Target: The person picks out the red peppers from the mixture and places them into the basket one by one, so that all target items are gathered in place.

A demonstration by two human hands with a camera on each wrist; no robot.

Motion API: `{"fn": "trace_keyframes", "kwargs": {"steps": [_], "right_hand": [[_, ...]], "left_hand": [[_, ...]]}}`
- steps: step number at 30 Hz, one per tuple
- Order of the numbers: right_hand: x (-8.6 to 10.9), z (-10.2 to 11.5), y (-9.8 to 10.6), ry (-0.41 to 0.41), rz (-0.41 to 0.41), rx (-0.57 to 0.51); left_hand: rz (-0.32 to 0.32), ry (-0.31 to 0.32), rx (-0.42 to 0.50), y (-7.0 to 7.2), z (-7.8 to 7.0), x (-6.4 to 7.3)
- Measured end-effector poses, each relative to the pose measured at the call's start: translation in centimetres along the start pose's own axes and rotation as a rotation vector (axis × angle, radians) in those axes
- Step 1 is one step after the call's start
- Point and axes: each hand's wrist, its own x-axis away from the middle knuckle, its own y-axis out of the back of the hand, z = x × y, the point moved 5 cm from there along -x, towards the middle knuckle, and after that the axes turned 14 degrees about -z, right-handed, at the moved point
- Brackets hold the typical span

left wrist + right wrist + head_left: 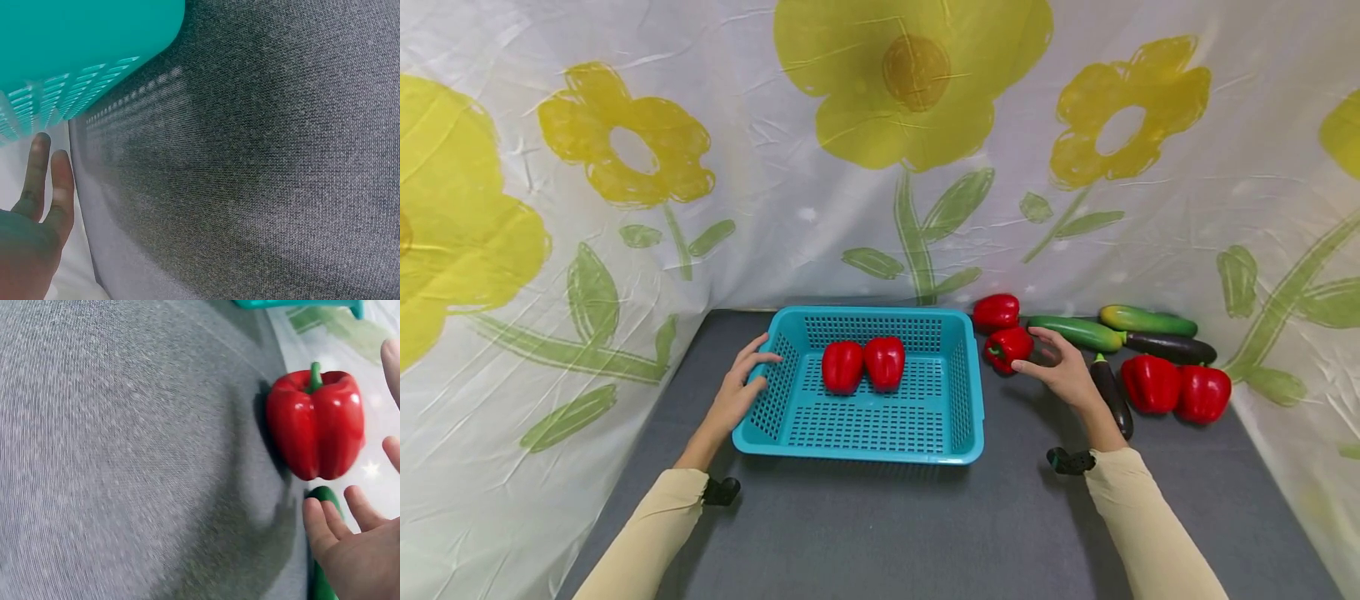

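Note:
A blue-green plastic basket (865, 448) stands on the table with two red bell peppers (842, 367) inside it. At the basket's left side is my left hand (737, 392), its fingers spread by the rim. The left wrist view shows two straight fingers (61, 187) close to the basket's perforated wall (81, 87); contact is unclear. To the right of the basket, my right hand (1063, 375) reaches toward a red bell pepper (1009, 348) with fingers and thumb apart. In the right wrist view this pepper (314, 428) has a green stem, and a gap separates it from the fingers.
Another red pepper (996, 312) lies behind, against the flowered cloth (745, 250). Further right lie green zucchini (1078, 332), a second zucchini (1150, 321), two dark eggplants (1111, 393) and two more red peppers (1150, 383). Grey cloth (880, 533) covers the table.

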Motion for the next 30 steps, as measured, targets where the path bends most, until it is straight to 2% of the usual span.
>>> {"fn": "trace_keyframes", "kwargs": {"steps": [5, 12, 30], "right_hand": [[0.4, 2.0, -0.8, -0.007, 0.002, -0.006], [-1.0, -1.5, -1.7, -0.027, -0.009, 0.021], [-1.4, -1.5, -2.4, -0.056, -0.041, 0.052]], "left_hand": [[-0.001, -0.003, -0.001, 0.0, 0.0, 0.1], [-0.003, -0.005, 0.001, 0.0, 0.2, 0.1], [0.005, 0.001, -0.001, 0.0, 0.2, 0.0]]}}
